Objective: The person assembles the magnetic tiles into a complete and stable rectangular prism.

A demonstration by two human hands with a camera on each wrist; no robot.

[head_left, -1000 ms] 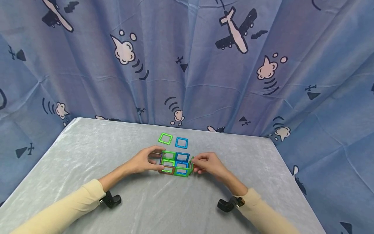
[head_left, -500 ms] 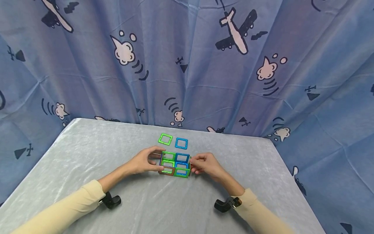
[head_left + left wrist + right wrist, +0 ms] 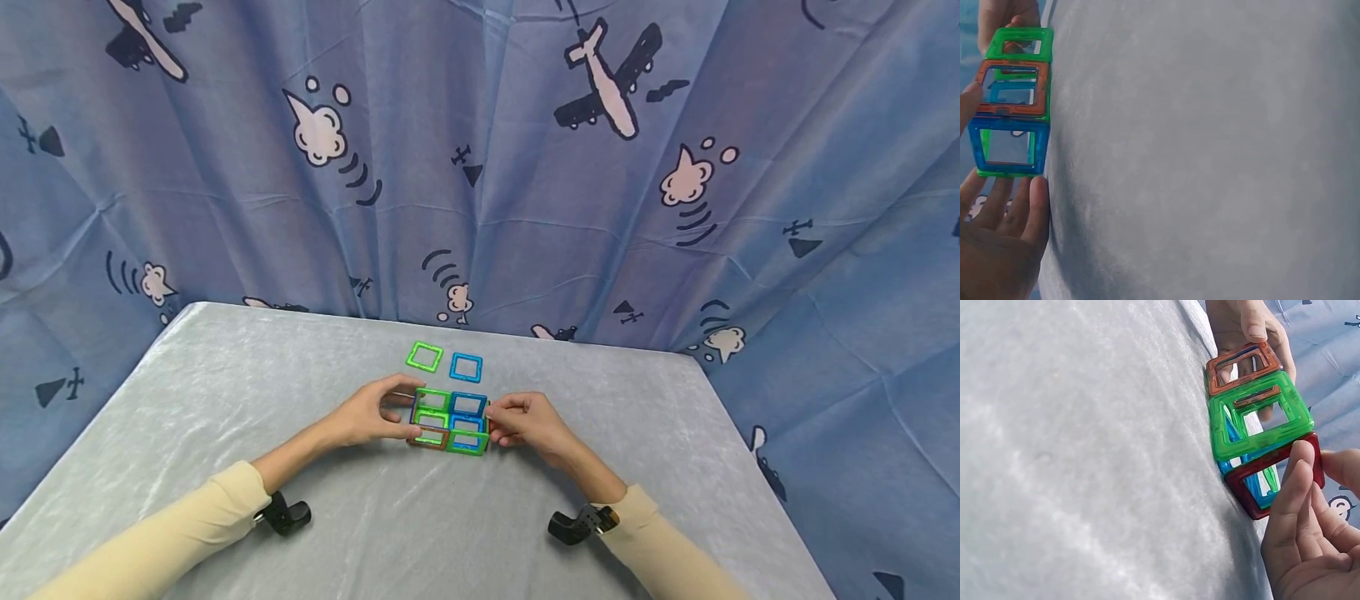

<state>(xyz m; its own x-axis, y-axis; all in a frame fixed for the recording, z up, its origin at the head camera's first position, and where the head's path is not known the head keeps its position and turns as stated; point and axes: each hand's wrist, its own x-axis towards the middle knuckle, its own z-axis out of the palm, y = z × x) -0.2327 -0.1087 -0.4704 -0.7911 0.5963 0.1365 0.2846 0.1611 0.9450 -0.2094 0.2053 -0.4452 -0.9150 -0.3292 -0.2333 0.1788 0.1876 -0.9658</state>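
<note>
Between my hands stands a low box of see-through magnetic tiles [image 3: 450, 419], its top uncovered in the head view. My left hand [image 3: 371, 412] grips the left end, thumb at the orange front tile [image 3: 1042, 87] and fingers at the back. A blue tile [image 3: 1010, 168] forms that end wall. My right hand [image 3: 534, 425] pinches a dark red tile [image 3: 1241, 496] upright at the right end, beside the green front tile [image 3: 1302, 415]. Green and blue tiles make up the base and back wall; my fingers hide part of the red tile.
Behind the box, a loose green tile [image 3: 424, 368] and a loose blue tile [image 3: 466, 380] lie flat on the grey cloth-covered table [image 3: 420, 525]. A blue curtain [image 3: 420, 233] with printed airplanes hangs beyond the far edge. Black devices [image 3: 285, 514] are strapped to both wrists.
The right hand has moved slightly left, bringing its tile from a tilted position out at the side to upright against the box's right end. The left hand has stayed in place.
</note>
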